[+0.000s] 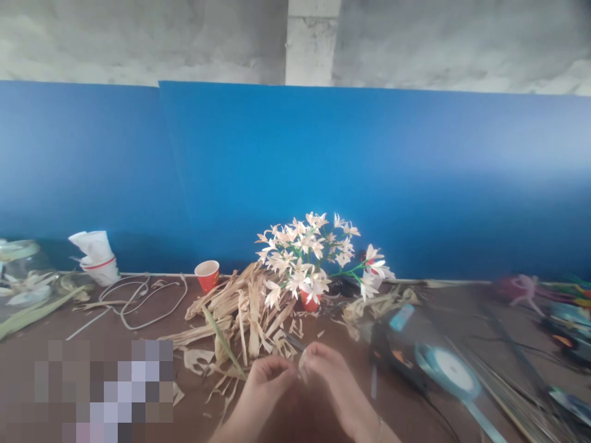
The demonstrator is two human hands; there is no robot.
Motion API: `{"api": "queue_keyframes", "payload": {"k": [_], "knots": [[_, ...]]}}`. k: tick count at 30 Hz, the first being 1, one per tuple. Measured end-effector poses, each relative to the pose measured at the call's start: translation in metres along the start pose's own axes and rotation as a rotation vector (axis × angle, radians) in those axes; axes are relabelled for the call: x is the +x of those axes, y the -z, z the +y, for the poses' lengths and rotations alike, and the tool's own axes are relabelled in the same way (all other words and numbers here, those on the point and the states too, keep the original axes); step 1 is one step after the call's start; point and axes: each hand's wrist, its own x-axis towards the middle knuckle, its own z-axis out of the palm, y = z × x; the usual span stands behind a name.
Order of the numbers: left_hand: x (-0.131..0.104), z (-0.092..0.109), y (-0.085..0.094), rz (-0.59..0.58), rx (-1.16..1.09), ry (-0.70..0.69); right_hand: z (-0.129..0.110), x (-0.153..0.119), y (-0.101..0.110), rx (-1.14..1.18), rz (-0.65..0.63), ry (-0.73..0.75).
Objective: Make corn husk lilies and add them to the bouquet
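My left hand (268, 384) and my right hand (330, 372) meet low in the middle, above the brown table. Both are closed, thumb and fingers pinched together. A small pale piece (302, 367), perhaps dried husk, shows at the right fingertips; its shape is blurred. What the left fingers pinch is hidden. Just beyond my hands lies a heap of dried husk strips (253, 314) with torn scraps around it. Behind that, a bunch of white husk-like flowers (300, 252) on green stems stands in a red cup (310, 300).
A red paper cup (207, 278), a white cable (127, 307) and a white cup (100, 271) are at back left. On the right lie a light-blue ribbon spool (450, 371), a blurred black tool with orange (394, 355) and thin sticks (512, 400). A blue panel (277, 166) borders the table.
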Motion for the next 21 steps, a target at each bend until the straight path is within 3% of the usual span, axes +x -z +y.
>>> {"api": "queue_keyframes", "payload": {"k": [4,6,8,10,12,13,16,21], "knots": [[0.001,-0.002,0.001,-0.061,-0.013,-0.004,-0.004,0.000,-0.001,-0.053,-0.035,-0.036],[0.001,-0.003,0.000,-0.060,-0.014,-0.002,-0.013,0.000,0.008,-0.256,-0.029,-0.012],[0.002,-0.002,0.000,-0.030,-0.028,-0.003,-0.026,-0.001,0.027,-0.616,0.030,0.064],[0.002,-0.002,0.000,0.005,-0.062,-0.010,-0.038,-0.003,0.054,-1.025,0.198,0.114],[0.003,0.000,0.001,0.025,-0.115,-0.009,-0.043,-0.007,0.082,-1.436,0.438,-0.023],[0.003,0.000,0.001,0.029,-0.143,-0.003,-0.043,-0.009,0.094,-1.581,0.487,-0.122],[0.003,0.004,0.001,0.035,-0.208,0.006,-0.031,-0.012,0.119,-1.709,0.534,-0.282],[0.000,0.011,-0.001,0.027,-0.293,0.022,-0.008,-0.012,0.136,-1.725,0.519,-0.150]]}}
